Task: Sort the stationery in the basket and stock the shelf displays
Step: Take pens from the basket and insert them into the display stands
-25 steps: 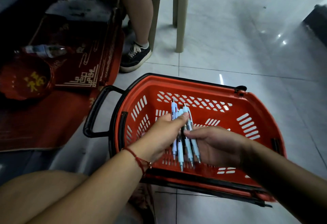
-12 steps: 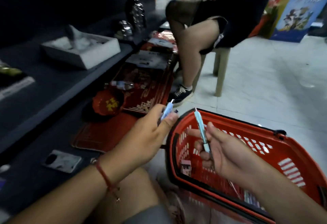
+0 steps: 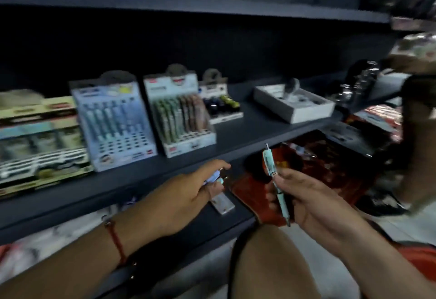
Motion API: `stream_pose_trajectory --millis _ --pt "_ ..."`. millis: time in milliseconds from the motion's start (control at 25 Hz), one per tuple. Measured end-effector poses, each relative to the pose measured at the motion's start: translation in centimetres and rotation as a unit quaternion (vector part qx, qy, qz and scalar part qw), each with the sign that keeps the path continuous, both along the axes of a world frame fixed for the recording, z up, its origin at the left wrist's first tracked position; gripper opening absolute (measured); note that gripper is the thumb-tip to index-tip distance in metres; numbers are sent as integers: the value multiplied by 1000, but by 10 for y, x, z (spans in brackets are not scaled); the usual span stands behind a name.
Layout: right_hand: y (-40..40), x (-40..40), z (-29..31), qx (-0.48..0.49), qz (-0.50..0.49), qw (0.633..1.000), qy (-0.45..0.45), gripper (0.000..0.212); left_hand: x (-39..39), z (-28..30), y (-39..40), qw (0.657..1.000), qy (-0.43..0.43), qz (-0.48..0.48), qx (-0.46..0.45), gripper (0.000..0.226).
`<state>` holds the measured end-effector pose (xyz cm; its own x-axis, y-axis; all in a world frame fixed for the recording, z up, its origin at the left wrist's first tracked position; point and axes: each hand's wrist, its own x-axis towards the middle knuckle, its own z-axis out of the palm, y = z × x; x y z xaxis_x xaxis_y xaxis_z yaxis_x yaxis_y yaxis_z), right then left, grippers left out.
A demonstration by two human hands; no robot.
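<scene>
Pens (image 3: 215,180) sit mostly hidden in left hand (image 3: 188,194), blurred.

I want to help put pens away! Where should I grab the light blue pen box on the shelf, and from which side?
Grip the blue pen display box by its two side walls low down, coming from the front with a hand on each side. Its pens stand in holes on the sloped front and its tall card back leans away, so pinching the top would probably tip it. Its neighbours stand close, so slide fingers in carefully.

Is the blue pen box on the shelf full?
Not full: the blue pen display box shows rows of empty holes below its pens.
</scene>
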<state>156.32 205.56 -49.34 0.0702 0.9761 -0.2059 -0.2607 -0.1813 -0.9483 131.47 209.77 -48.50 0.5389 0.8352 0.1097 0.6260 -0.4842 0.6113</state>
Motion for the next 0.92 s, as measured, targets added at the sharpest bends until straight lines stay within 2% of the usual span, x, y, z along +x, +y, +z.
stream_pose_trajectory --millis 80,240,320,400,480,600,760,920 --pt "23 -39 6 17 31 995 -91 14 -34 -5 1 999 6 30 24 42" --pt "62 -99 14 68 89 975 -194 10 -96 -31 0 971 177 88 137 49" --pt "79 -132 14 95 113 961 -233 9 -126 -36 -3 943 194 115 245 48" --pt "90 -166 14 125 142 947 -259 10 -148 -39 -7 930 237 143 244 49" --pt "101 -194 19 153 168 943 -243 7 -162 -31 -11 918 251 176 250 51" --pt "130 -234 33 203 179 941 -202 8 -184 -19 -2 892 251 207 313 53" --pt "178 -282 33 283 167 921 -208 4 -215 -32 22 920 173 250 248 48" --pt "213 -312 4 302 113 930 -177 25 -239 -45 50 929 154 252 222 48"
